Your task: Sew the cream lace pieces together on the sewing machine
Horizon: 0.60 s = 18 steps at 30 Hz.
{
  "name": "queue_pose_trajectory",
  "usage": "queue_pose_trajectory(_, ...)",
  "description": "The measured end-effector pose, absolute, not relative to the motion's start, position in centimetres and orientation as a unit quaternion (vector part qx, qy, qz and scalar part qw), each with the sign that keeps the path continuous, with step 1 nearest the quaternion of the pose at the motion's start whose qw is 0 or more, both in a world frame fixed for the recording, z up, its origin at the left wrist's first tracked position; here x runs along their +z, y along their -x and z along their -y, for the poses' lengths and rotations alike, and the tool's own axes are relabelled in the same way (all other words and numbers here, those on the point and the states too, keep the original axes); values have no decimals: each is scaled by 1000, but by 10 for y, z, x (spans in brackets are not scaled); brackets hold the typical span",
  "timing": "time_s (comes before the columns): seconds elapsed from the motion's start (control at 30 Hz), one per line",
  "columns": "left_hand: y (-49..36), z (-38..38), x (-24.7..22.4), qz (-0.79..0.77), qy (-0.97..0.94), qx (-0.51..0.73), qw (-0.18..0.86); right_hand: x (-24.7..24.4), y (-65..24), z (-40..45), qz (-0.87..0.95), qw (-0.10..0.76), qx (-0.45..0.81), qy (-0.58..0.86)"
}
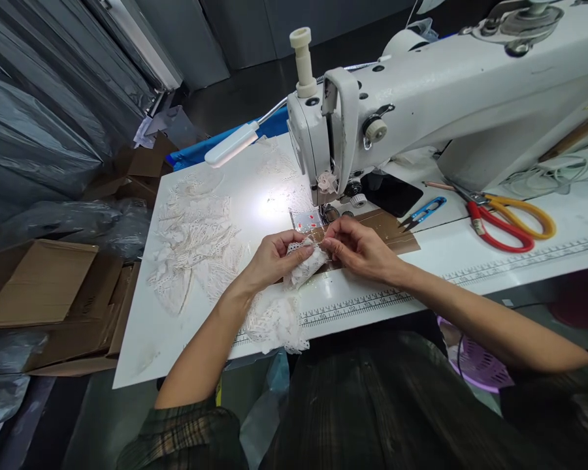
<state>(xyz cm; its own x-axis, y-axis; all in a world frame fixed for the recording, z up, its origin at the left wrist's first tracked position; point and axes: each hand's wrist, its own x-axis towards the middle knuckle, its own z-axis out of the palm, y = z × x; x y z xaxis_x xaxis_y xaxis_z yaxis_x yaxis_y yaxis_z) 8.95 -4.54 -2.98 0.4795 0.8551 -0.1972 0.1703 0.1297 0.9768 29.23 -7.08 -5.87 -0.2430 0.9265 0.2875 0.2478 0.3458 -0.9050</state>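
Observation:
White lace fabric lies bunched just in front of the sewing machine's needle area. My left hand pinches it, thumb on top. Close on the right, my right hand has its thumb and fingers pinched together at the lace's edge; whether it grips the lace or a thread there is too small to tell. More of the lace hangs over the table's front edge below my left hand. Behind both hands stands the white sewing machine, its presser foot partly visible above the metal plate.
A pile of white lace spreads over the table's left side. To the right lie blue thread snips, red and yellow handled scissors and a black phone. A lamp reaches over the table. Cardboard boxes stand left.

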Motion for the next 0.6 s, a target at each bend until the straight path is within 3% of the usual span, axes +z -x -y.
queue_pose_trajectory(0.13, -89, 46, -27, -410, -601, 244, 641, -55, -284, 75, 781, 437, 217, 389)
queue_pose_trajectory(0.23, -86, 46, -24, -405, -624, 220, 631, -54, -276, 77, 805, 411, 237, 355)
queue_pose_trajectory(0.43, -84, 46, -21, -452, -668, 284, 518, -40, -258, 76, 739, 409, 298, 445)
queue_pose_trajectory(0.6, -72, 35, -22, -456, -611, 434, 480, -47, -291, 82, 721, 323, 253, 559)
